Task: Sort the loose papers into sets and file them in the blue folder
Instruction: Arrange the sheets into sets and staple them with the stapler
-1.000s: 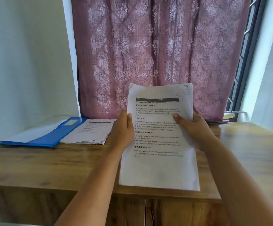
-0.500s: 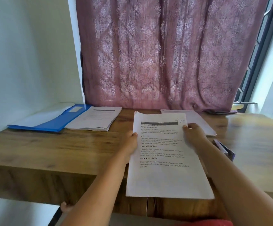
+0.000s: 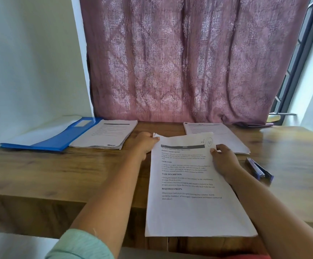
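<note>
Both hands, left hand [image 3: 144, 144] and right hand [image 3: 224, 159], grip the printed paper set [image 3: 191, 184] by its top corners, probably to square it; the blue folder [image 3: 56, 139] lies open far left of that grip.

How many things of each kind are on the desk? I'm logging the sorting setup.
Paper lots: 3, namely the held sheets, the left stack and the right stack
Blue folder: 1
Stapler: 1
Total: 5
The left hand and right hand both grip the held sheets.
</note>
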A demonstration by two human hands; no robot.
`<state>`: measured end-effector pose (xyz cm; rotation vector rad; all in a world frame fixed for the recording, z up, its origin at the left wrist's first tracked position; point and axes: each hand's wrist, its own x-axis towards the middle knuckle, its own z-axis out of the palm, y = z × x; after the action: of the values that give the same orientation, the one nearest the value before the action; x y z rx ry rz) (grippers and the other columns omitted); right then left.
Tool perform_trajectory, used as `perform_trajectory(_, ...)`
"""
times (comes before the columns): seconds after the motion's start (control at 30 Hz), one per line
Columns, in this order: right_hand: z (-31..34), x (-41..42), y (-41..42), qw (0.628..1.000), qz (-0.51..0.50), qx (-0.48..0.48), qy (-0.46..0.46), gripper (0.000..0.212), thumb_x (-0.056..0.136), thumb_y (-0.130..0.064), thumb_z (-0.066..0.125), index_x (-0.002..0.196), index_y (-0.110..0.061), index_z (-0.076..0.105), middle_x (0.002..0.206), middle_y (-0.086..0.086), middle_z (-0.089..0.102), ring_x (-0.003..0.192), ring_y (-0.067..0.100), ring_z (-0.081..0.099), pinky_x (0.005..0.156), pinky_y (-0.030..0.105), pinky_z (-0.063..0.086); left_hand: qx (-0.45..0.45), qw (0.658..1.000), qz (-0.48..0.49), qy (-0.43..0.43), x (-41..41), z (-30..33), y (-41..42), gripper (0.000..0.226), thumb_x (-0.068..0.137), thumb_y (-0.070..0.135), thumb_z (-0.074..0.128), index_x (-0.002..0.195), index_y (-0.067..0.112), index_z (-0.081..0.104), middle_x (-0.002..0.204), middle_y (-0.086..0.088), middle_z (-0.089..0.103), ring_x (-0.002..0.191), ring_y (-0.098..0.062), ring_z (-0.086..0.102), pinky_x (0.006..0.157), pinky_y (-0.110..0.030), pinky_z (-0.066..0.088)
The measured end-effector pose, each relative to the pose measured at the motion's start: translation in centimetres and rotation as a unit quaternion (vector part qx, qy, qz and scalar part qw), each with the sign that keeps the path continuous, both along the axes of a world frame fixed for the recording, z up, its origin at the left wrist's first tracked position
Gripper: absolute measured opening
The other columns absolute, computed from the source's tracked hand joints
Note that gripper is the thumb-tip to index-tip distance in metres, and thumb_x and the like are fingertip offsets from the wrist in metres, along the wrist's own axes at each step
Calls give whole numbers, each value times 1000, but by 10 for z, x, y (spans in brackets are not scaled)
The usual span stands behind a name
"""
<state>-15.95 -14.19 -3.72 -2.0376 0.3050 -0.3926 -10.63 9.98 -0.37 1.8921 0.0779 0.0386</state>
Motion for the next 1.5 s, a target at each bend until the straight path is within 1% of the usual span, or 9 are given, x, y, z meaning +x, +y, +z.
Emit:
perform_trajectory(0.17,2,2,-1,1000,12,13,14,26,101,-23,46,123,-10,52,112,12,60,101,31,60,76,32,45,-77,996,52,-4,22,-24,-7,29,94,33,60,89,5,65,99,-16,69,97,-35,66,89,-46,53)
perform_trajectory(0.3,2,4,-3,998,34,31,37,21,103,-27,43,118,-16,52,100,1,59,79,14,58,56,25,44,-81,993,85,-15,14,-23,-11,28,100,33,50,98,7,62,92,-6,60,90,-24,55,79,-32,43)
perform_trajectory(0.4,0,5,-3,999,26,14,19,23,102,-26,45,119,-14,54,101,4,62,77,16,58,59,25,43,-84,993,83,-13,12,-24,-13,31,103,30,44,113,3,58,108,-9,57,97,-24,51,82,-31,38)
perform_trajectory(0.63,2,4,-5,999,26,22,36,24,102,-29,45,118,-16,56,102,4,64,84,21,63,66,31,52,-155,986,64,-21,21,-36,-11,18,98,32,56,94,15,62,108,-11,65,98,-24,59,92,-40,49)
perform_trajectory(0.83,2,5,-7,999,21,28,29,24,101,-30,46,116,-16,58,107,7,66,90,25,64,76,36,55,-323,940,4,113,9,-26,-2,19,98,27,56,102,9,58,83,-10,64,71,-25,61,59,-37,52)
perform_trajectory(1.0,3,3,-7,998,34,51,25,19,102,-25,47,111,-13,59,102,6,66,77,17,62,57,24,45,-287,955,17,70,12,-33,-7,27,100,34,52,103,10,63,92,-9,66,80,-25,63,75,-39,53)
perform_trajectory(1.1,4,4,-8,997,43,47,30,19,102,-25,47,111,-13,58,101,7,66,77,18,63,58,25,47,-116,987,75,-83,16,-39,-10,30,102,33,46,109,10,64,94,-3,62,90,-21,58,80,-30,45)
perform_trajectory(1.23,4,4,-9,997,52,42,33,18,102,-25,47,113,-14,57,103,4,65,81,19,64,58,25,47,15,950,137,-280,12,-43,-12,25,100,21,52,97,4,69,79,-1,61,75,-15,51,63,-19,32)
perform_trajectory(1.5,2,5,-10,998,42,50,7,12,101,-22,49,103,-16,58,92,2,65,72,12,61,55,23,43,-217,964,102,-117,25,-42,-10,14,95,21,62,103,10,66,92,-4,63,87,-19,56,77,-31,46)
